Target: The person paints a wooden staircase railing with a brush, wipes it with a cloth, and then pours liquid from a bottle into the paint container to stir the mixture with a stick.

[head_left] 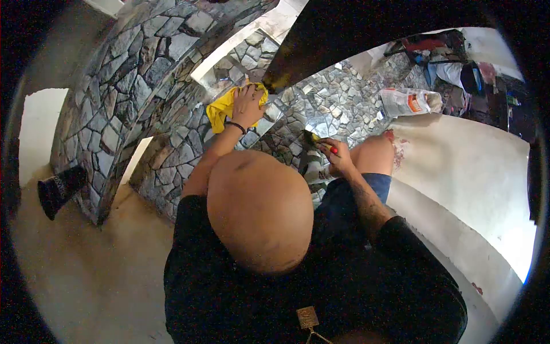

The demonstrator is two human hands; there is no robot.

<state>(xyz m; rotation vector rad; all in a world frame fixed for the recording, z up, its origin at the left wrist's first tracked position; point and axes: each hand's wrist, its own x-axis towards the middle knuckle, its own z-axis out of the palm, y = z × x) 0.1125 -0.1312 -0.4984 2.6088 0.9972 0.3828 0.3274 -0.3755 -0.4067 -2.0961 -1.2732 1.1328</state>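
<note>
My left hand (247,104) lies over a bunched yellow cloth (219,113), its fingers curving onto it against a stone-clad edge. A dark band circles that wrist. To the right and lower, my right hand (339,155) is closed around a paintbrush (312,137) with a red handle end showing between the fingers. The brush's yellowish tip points left, close to the irregular stone surface (329,103). My bent knee (260,206) fills the middle of the view and hides part of the stonework below the hands.
A large black panel (355,28) slants down from the top towards my left hand. On the right are a white printed sack (409,102) and piled cloths (452,74). A dark cylindrical object (62,190) is beside the stone wall (129,80). A pale curved wall (470,166) runs along the right.
</note>
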